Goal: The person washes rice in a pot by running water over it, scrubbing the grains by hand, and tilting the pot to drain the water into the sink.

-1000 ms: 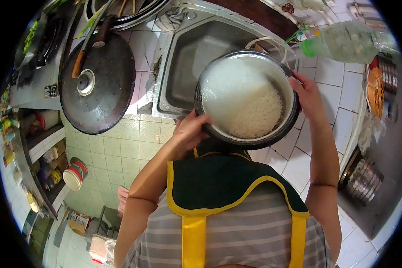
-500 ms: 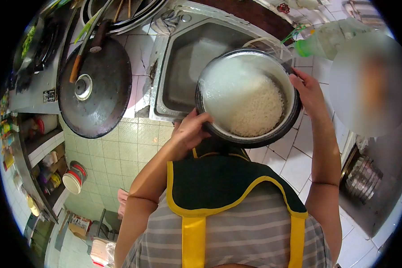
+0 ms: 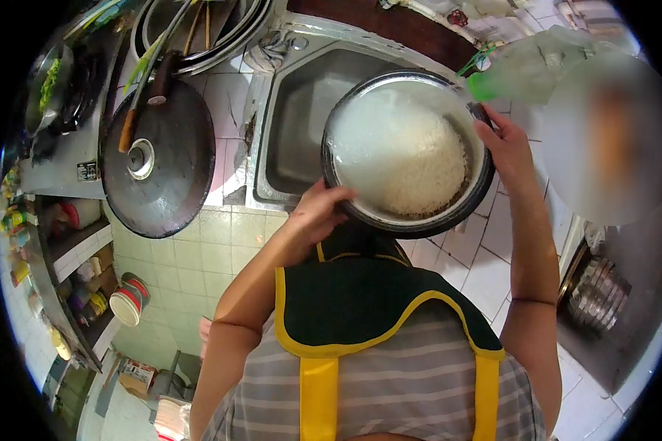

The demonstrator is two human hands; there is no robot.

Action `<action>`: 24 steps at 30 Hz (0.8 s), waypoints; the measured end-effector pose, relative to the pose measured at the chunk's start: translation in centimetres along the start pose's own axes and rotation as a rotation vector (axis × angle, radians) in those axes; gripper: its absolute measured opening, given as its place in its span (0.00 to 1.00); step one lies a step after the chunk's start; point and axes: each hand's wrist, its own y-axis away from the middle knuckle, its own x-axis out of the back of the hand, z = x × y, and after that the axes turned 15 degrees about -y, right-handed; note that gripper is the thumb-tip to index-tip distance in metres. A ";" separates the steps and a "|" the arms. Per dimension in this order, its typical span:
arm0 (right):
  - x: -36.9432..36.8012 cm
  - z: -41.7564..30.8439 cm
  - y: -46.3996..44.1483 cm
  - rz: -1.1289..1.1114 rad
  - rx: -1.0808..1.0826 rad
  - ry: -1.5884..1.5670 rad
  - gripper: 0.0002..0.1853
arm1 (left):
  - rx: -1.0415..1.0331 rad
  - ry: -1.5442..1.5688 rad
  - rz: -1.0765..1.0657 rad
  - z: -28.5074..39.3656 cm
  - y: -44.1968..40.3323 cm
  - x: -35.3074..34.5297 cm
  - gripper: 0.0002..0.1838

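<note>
A dark-rimmed pot is held between my hands, partly over the sink's right side. White rice lies heaped toward the pot's right and near side, with cloudy water pooled on the left. My left hand is closed on the near-left rim, its thumb on top and its other fingers partly hidden. On the right, my right hand grips a side handle. The steel sink stands behind and left of the pot.
Left of the sink lies a large dark lid with a wooden-handled tool across it. Nested metal basins stand behind. A green-capped plastic bottle lies behind my right hand. Stacked metal dishes sit at right. A bucket stands lower left.
The pot has shifted slightly away from me, over the sink side, with both hands still on it. The camera view has tilted a little.
</note>
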 end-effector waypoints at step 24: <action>-5.4 8.5 -3.0 -0.186 0.477 0.742 0.20 | -0.090 -0.141 0.137 3.8 0.9 -2.2 0.13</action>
